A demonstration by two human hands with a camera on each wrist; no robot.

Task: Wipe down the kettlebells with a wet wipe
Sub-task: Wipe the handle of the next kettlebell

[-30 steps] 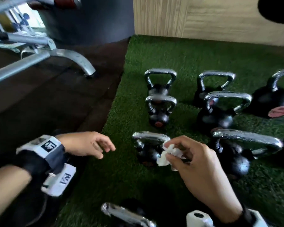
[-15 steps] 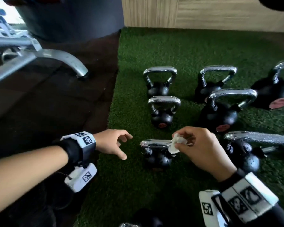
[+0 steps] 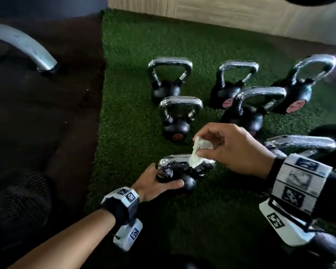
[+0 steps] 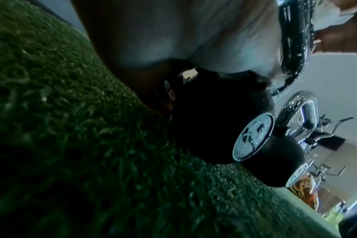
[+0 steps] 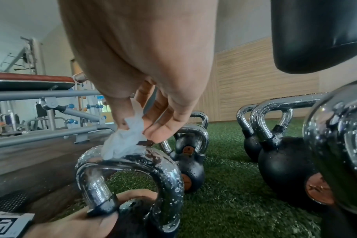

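Observation:
A small black kettlebell with a wet chrome handle stands nearest me on the green turf. My left hand grips its ball and the base of the handle from the left, thumb across the front. My right hand pinches a crumpled white wet wipe between thumb and fingers and presses it on the top of the handle. In the right wrist view the wipe sits on the handle's top left curve. The left wrist view shows the dark ball under my palm.
Several more black kettlebells with chrome handles stand behind and to the right, the closest just beyond the wipe and a large one at my right wrist. The turf ends on the left at dark rubber flooring with a grey bench leg.
My left hand moved right and took hold of the near kettlebell's ball. My right hand stays at the handle with the wipe. The head view tilted further down.

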